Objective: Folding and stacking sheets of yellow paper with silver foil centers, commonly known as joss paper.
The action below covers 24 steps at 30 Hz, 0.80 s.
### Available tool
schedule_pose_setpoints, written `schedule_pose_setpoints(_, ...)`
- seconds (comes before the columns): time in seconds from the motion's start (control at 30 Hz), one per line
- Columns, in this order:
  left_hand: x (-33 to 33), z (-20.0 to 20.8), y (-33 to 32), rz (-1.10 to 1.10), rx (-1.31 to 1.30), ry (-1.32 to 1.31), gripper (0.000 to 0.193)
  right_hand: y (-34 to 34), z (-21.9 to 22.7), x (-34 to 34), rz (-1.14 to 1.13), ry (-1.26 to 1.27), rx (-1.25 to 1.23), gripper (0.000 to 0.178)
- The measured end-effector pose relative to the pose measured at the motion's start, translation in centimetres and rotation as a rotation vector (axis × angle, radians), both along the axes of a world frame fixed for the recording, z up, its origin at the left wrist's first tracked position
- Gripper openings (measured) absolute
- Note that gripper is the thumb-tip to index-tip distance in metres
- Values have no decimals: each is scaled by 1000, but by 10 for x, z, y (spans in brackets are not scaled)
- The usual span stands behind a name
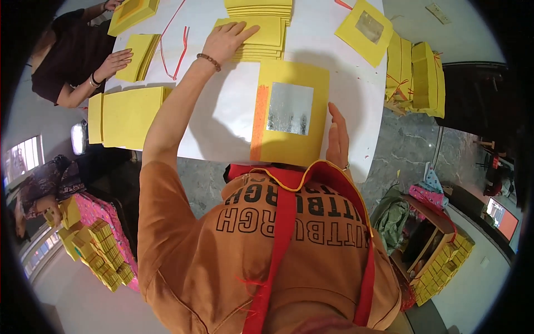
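Note:
A sheet of yellow paper point(317, 78) lies flat before me at the table's near edge. It bears a silver foil square point(290, 108) and has an orange strip point(260, 119) along its left side. My right hand point(337, 136) stands on edge just right of this sheet, fingers stretched out and holding nothing; whether it touches the paper I cannot tell. Farther off, my left hand point(229, 42) rests with fingers extended on a stack of folded yellow paper point(267, 36). Behind that stack sits another yellow paper stack point(258, 8).
A co-worker's hand point(114, 62) rests on a yellow paper bundle point(139, 55) at the far left. Nearer lies a wide yellow stack point(128, 117). Red ties point(183, 53) lie on the white table point(214, 106). Tied yellow bundles point(420, 78) stand beyond its right edge.

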<state>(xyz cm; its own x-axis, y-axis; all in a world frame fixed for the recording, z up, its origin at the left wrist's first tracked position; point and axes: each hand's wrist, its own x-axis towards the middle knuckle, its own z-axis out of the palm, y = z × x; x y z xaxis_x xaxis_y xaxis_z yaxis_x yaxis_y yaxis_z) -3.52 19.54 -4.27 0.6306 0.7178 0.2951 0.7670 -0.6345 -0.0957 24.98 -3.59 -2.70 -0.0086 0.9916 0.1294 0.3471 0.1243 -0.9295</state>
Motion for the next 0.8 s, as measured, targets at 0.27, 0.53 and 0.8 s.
schedule_pose_setpoints(0.27,1,-20,6,-17,-111,268,67,-2,-13,-2,-16,-206,52,41)
schedule_pose_setpoints(0.53,9,-19,-5,96,-376,389,86,-1,-7,-8,-4,-492,214,34)
schedule_pose_setpoints(0.8,6,5,-13,-49,-115,252,81,0,-5,-9,196,-623,239,36)
